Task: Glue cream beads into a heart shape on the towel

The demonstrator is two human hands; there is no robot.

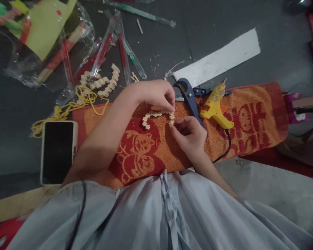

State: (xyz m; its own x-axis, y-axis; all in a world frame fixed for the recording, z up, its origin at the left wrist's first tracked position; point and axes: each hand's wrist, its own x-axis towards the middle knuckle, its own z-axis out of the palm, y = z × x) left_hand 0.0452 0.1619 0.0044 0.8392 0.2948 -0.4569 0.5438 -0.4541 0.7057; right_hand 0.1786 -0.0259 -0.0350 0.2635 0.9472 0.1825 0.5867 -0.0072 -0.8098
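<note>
A curved chain of small pale wooden pieces [153, 116] lies on an orange and red towel [250, 121]. My left hand [158, 93] reaches over it from the left, fingers pinched on the chain's right end. My right hand [189, 133] comes up from below, thumb and fingers closed on a small pale piece [171, 122] at that same end. Both hands meet at the chain's right tip.
A yellow glue gun [215, 109] and blue cutters [189, 97] lie on the towel right of my hands. A phone [57, 151], yellow cord [67, 109], more wooden-piece strips [105, 83], wrapped chopsticks [123, 52], plastic bags and a white strip [219, 59] lie on the dark floor.
</note>
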